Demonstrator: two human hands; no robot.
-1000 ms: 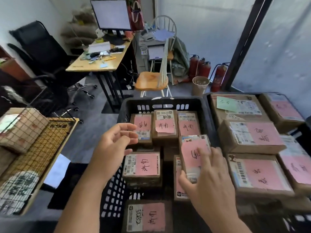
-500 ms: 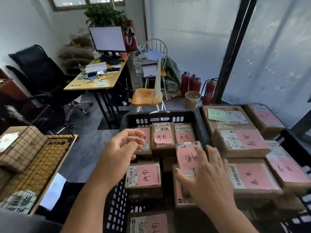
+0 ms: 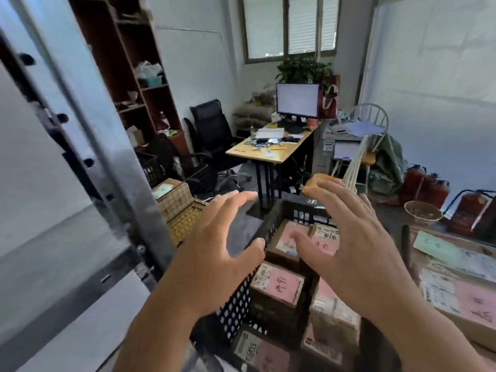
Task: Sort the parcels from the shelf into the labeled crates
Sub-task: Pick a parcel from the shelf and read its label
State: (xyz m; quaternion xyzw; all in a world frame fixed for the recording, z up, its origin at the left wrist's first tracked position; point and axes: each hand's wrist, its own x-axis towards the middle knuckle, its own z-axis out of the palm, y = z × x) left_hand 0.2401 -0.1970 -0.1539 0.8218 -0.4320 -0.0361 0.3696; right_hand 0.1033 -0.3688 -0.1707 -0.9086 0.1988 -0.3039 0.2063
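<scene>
both hands hang in the air above the black plastic crate (image 3: 264, 232), palms down, holding nothing. the left hand (image 3: 214, 251) has its fingers spread and nearly straight, reaching toward 12 o'clock, the thumb splayed toward 3 o'clock, its tip at the crate's rim; whether it touches cannot be told. the right hand (image 3: 346, 237) sits just beside it at 3 o'clock, fingers apart and slightly bent, the fingertips blurred by motion, the thumb pointing toward the left hand. both bare forearms come up from the 6 o'clock edge.

the crate has lattice walls pierced with small diamond-shaped holes. inside it lie brown cardboard parcels, boxy and matte, each with a white printed barcode label and a pink paper note bearing handwritten characters. one pink-noted parcel (image 3: 279, 285) shows plainly between the two wrists; another (image 3: 261, 350) lies at 6 o'clock of it, and more are partly hidden under the right hand. at 3 o'clock a larger cardboard box (image 3: 456, 291) carries a pale green note and a pink one.

at 9 o'clock a grey metal shelf upright (image 3: 112, 146), smooth and dull, slants across the view. at 10 o'clock of the left hand, a wire mesh basket (image 3: 182, 210) holds a cardboard box. at 12 o'clock stand a wooden desk (image 3: 271, 154) with a lit monitor (image 3: 297, 100).
</scene>
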